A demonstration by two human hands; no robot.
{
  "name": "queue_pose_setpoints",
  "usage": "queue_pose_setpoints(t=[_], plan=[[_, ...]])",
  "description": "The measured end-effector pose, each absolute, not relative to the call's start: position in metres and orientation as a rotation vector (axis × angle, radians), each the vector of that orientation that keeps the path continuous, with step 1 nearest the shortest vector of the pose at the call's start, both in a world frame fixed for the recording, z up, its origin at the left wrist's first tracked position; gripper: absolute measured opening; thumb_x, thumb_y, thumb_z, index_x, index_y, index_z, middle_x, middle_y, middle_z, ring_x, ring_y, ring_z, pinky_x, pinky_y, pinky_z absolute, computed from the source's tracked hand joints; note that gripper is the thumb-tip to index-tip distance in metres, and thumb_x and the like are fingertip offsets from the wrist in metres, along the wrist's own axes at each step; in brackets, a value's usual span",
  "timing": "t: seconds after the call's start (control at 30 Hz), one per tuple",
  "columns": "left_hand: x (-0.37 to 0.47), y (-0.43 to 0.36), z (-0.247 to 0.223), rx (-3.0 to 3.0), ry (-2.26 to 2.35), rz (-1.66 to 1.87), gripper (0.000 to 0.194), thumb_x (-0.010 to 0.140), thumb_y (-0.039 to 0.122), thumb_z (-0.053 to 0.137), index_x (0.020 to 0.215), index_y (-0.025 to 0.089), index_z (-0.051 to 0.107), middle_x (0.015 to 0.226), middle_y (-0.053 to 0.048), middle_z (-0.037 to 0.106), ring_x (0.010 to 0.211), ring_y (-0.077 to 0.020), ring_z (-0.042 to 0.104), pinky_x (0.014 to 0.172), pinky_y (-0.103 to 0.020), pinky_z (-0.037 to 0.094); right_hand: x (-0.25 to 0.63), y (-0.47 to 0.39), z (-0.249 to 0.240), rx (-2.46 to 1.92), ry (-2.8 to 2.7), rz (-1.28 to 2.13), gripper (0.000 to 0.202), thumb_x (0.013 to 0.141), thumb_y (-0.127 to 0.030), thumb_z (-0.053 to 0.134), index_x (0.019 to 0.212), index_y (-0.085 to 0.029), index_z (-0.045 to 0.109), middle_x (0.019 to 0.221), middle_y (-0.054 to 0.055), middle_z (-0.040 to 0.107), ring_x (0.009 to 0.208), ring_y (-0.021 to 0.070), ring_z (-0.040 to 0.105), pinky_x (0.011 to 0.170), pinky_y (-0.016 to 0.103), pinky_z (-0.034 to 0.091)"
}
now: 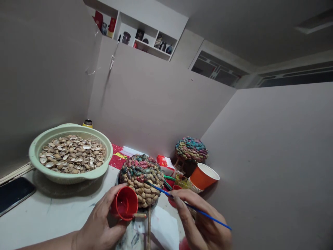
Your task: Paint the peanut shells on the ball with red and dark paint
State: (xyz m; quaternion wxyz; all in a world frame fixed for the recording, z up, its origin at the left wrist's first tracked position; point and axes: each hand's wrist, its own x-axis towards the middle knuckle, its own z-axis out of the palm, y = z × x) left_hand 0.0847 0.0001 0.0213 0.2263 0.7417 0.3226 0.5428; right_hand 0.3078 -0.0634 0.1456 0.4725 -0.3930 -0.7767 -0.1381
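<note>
My left hand (100, 222) is wrapped round a small red cup (126, 203), tilted so that its inside shows. In my right hand (200, 218) is a thin blue paintbrush (208, 215), pinched between thumb and fingers. The brush's dark tip touches the front of a round mound of peanut shells (144, 177). Red, green and dark paint covers the mound's upper part, while its lower front is plain tan. Below it, a thin wooden stick (149, 229) runs toward me.
A green basket (110, 152) of shell halves stands at the left, near a phone (15, 194). Behind the mound are a second painted mound (191, 150), a red-and-white box (165, 163) and orange paper cups (204, 177). White paper (165, 227) lies in front.
</note>
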Motion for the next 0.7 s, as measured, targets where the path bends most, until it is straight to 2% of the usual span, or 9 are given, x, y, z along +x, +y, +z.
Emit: queue_pose_setpoints(t=[0.2,0.5,0.7], plan=[[0.083,-0.003,0.031,2.073,0.891,1.505,0.069,0.073,0.011,0.063,0.136,0.031,0.046,0.125,-0.004,0.071,0.112,-0.0227,0.071,0.1,-0.037,0.057,0.297,-0.052,0.132,-0.874,-1.974,-0.305,0.03,0.087,-0.001,0.06,0.11,-0.02,0.063,0.093,0.007,0.076,0.084,0.0185,0.075,0.079,0.03,0.062],[0.082,-0.005,0.04,2.131,0.913,1.499,0.069,0.072,0.009,0.062,0.134,0.031,0.043,0.122,-0.004,0.072,0.109,-0.0207,0.072,0.096,-0.033,0.058,0.299,-0.049,0.135,-0.893,-1.959,-0.391,0.026,0.088,-0.002,0.058,0.105,-0.02,0.063,0.087,0.006,0.076,0.079,0.0183,0.075,0.074,0.028,0.063],[0.084,-0.004,0.035,2.142,0.924,1.469,0.075,0.071,0.009,0.064,0.137,0.034,0.04,0.124,-0.003,0.071,0.111,-0.02,0.071,0.099,-0.034,0.057,0.298,-0.054,0.134,-0.868,-1.98,-0.351,0.029,0.087,0.0,0.057,0.109,-0.019,0.062,0.091,0.007,0.076,0.083,0.0187,0.075,0.076,0.029,0.062]])
